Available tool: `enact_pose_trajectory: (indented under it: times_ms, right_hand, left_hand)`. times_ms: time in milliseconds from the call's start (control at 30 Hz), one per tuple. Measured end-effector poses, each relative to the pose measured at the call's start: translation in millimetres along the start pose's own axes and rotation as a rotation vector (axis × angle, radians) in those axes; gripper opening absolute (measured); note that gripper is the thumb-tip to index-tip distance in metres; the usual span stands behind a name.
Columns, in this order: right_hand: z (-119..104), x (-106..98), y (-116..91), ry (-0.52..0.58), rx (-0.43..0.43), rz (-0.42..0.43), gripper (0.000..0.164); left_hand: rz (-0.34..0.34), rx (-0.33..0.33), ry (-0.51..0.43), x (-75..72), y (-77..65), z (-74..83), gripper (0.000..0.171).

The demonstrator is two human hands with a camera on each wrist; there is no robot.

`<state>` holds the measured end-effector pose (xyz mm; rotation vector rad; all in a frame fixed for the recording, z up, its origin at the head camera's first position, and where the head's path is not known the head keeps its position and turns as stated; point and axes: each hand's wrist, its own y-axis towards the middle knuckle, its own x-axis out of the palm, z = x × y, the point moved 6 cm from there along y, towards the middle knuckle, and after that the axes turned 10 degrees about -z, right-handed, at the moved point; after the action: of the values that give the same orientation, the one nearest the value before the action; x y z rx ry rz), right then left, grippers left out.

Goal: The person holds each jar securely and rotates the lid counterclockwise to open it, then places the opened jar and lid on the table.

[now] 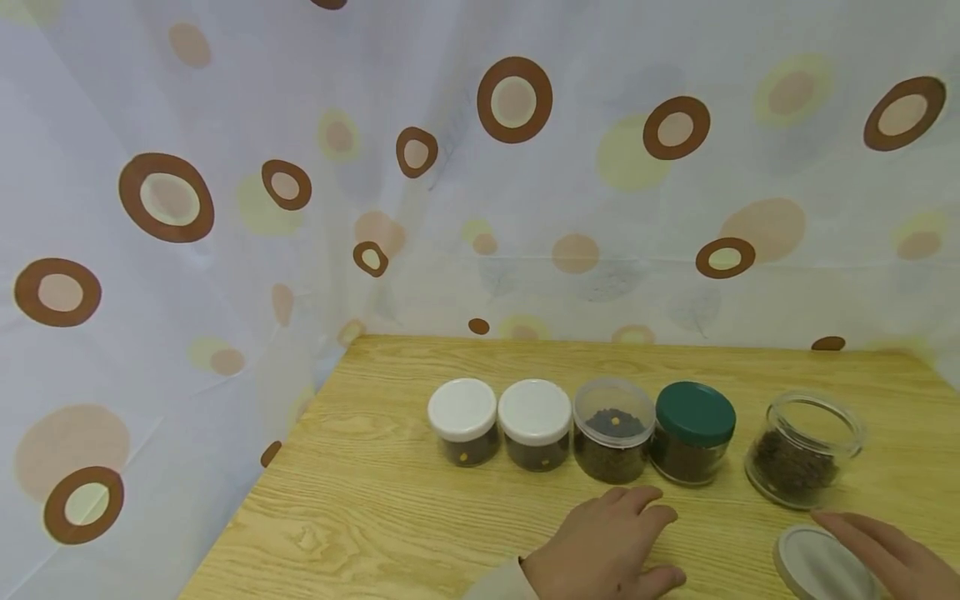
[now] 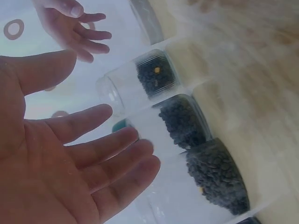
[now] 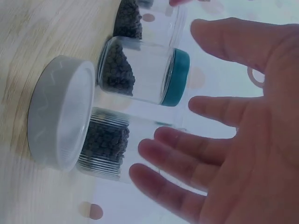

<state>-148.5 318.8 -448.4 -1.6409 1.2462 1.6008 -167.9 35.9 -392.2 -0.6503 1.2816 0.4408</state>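
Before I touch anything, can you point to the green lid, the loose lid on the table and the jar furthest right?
Green lid (image 1: 695, 412): head view, on its top.
Loose lid (image 1: 819, 563): head view, on its round face.
Jar furthest right (image 3: 141, 128): right wrist view, on its clear wall.

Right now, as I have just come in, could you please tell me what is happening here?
A person's right hand is close to a loose lid on the table, in front of an open jar with dark pieces inside. The left hand is near the green-lidded jar. Neither hand grips anything.
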Motion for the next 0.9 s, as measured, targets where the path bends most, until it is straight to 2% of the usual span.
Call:
enact_pose_trajectory:
  times_ms: [100, 167, 267, 433, 567, 767, 900]
  right_hand:
    - [-6, -1, -1, 0.019, 0.003, 0.028, 0.120]
    - [-8, -1, -1, 0.045, 0.015, 0.014, 0.120]
    - [-9, 1, -2, 0.050, 0.025, 0.001, 0.118]
    - [-6, 5, 0, 0.025, 0.015, -0.001, 0.111]
    - [-5, 7, 2, 0.034, -0.019, -0.005, 0.114]
    - [-8, 13, 3, 0.067, -0.073, 0.002, 0.115]
    - [-9, 14, 2, 0.057, -0.036, -0.014, 0.114]
  left_hand:
    - [0.082, 0.055, 0.082, -6.8, -1.3, 5.0, 0.049]
    - [0.142, 0.086, 0.130, -11.7, -2.5, 8.3, 0.049]
    - [0.215, 0.116, 0.152, -19.2, -3.9, 12.1, 0.048]
    - [0.207, 0.131, 0.079, -30.2, -2.3, 14.5, 0.050]
    - [0.201, 0.144, 0.054, -40.9, 3.3, 17.8, 0.050]
    - [0.275, 0.096, 0.095, -60.0, 17.1, 16.7, 0.051]
    - [0.289, 0.027, 0.058, -66.1, 31.5, 9.2, 0.053]
